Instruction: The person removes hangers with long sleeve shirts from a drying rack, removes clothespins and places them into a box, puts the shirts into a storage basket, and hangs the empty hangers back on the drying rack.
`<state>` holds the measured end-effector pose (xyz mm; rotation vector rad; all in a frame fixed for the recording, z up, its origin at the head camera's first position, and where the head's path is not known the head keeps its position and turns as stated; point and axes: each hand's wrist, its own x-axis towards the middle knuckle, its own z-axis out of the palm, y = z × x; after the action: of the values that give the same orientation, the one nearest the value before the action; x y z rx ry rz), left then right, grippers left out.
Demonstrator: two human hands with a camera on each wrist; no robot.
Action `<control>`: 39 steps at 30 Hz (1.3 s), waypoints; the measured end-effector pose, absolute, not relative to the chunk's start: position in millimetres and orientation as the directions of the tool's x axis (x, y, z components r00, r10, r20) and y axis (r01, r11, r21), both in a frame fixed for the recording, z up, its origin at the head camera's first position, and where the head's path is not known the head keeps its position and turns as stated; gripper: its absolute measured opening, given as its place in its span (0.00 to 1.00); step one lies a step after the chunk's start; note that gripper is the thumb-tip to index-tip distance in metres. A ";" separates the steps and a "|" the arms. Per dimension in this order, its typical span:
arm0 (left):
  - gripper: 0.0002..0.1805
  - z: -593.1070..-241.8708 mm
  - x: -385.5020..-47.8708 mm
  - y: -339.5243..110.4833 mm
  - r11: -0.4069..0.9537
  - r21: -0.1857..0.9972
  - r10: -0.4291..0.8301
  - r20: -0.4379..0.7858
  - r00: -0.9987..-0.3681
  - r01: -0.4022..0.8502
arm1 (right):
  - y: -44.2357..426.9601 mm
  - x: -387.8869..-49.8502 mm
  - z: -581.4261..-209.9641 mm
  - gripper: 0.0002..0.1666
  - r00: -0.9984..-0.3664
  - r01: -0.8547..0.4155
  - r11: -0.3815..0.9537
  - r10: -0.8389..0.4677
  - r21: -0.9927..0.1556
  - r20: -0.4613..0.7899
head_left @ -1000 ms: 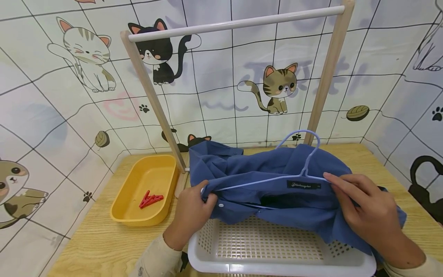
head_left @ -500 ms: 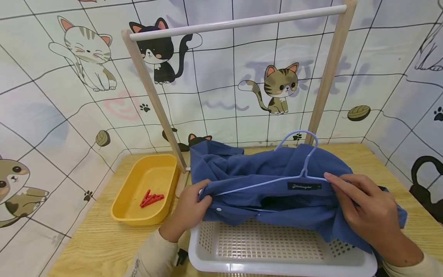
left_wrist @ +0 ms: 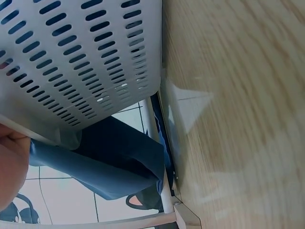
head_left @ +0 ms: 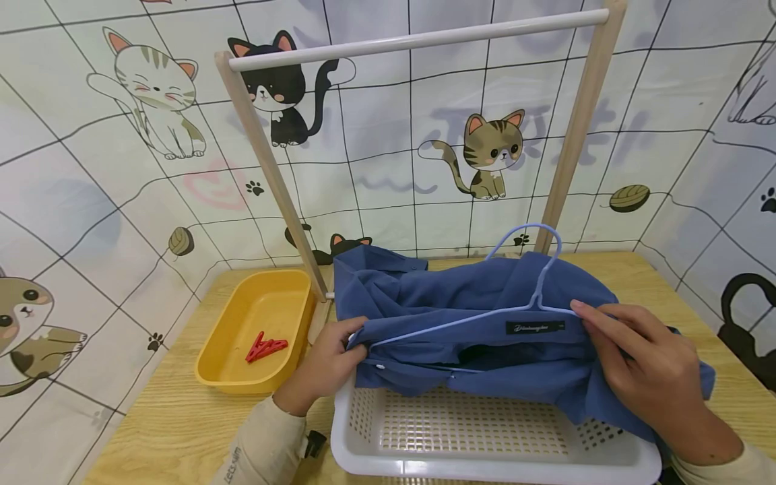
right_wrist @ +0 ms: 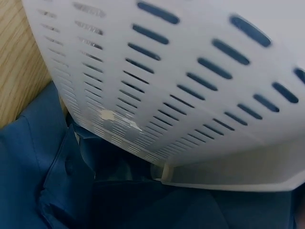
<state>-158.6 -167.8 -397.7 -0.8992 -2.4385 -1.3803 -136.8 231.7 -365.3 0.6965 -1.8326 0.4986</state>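
Observation:
A blue button shirt [head_left: 424, 377] with a black neck label lies over the back of a white perforated basket [head_left: 394, 466]. A light purple hanger [head_left: 451, 325] sits at its collar, hook pointing up and back. My left hand [head_left: 327, 357] pinches the shirt's edge near the hanger's left end, thumb on the front. On the other side my right hand [head_left: 649, 370] grips the hanger's right arm together with the cloth. The hanger's right end is hidden under that hand and the fabric. In the left wrist view a sleeve [left_wrist: 119, 157] hangs beyond the basket.
Behind the basket stands a rack with wooden posts [head_left: 576, 135] and a white crossbar [head_left: 418, 40]. To the left, a yellow tray [head_left: 212, 350] holds red clothespins [head_left: 265, 347]. Everything rests on a wood-grain table [head_left: 157, 417] against a cat-print backdrop [head_left: 376, 135].
My left hand has shifted slightly left, pulling the shirt's edge along the hanger's left end. The hanger hook has risen a little; my right hand has barely moved.

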 end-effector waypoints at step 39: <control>0.24 -389.8 -152.3 -158.9 0.599 0.602 0.393 0.353 -0.849 0.528 | 225.6 -139.5 -369.6 0.28 -0.320 -0.692 0.697 -0.063 -0.187 0.945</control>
<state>-152.3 -158.9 -389.8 -0.7691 -2.6408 -1.0854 -139.5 225.6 -369.6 0.5975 -1.8062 0.7129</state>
